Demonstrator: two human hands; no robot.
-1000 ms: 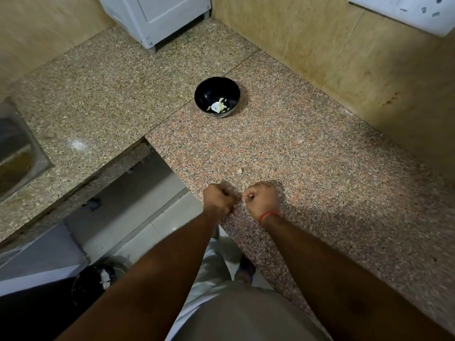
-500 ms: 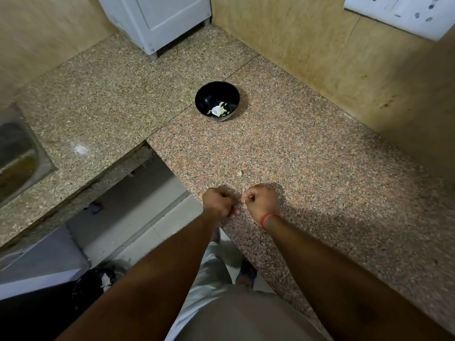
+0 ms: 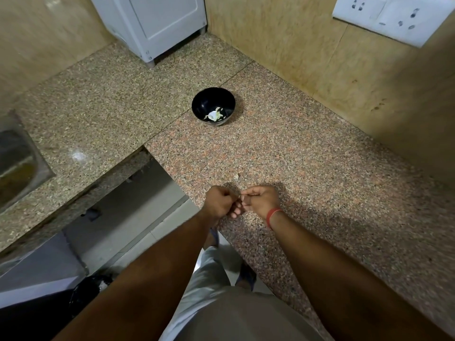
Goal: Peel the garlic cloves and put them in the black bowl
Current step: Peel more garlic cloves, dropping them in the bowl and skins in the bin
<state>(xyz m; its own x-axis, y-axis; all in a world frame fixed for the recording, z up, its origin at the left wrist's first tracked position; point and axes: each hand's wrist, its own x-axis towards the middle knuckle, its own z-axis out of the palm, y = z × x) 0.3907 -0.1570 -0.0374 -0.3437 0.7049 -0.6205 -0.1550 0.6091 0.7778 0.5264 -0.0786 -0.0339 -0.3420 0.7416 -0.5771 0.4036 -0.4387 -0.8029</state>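
A black bowl (image 3: pixel 213 106) stands on the granite counter (image 3: pixel 307 156), far ahead of my hands, with a few pale garlic pieces (image 3: pixel 214 115) at its bottom. My left hand (image 3: pixel 220 202) and my right hand (image 3: pixel 261 199) meet fingertip to fingertip over the counter's front edge. Both are curled tight around something small that stays hidden between the fingers; I take it for a garlic clove. A red band circles my right wrist. A pale scrap of garlic skin (image 3: pixel 236 177) lies on the counter just beyond my hands.
A white appliance (image 3: pixel 157 23) stands in the back corner. A socket plate (image 3: pixel 391 18) is on the right wall. A steel sink (image 3: pixel 17 166) is set in the counter at left. Below the counter's cut-out, floor tiles and a dark bin (image 3: pixel 91 289) show.
My hands stay at the same spot by the counter's edge, and the fingers shift slightly against each other. The camera has tilted, so the bowl sits lower in view.
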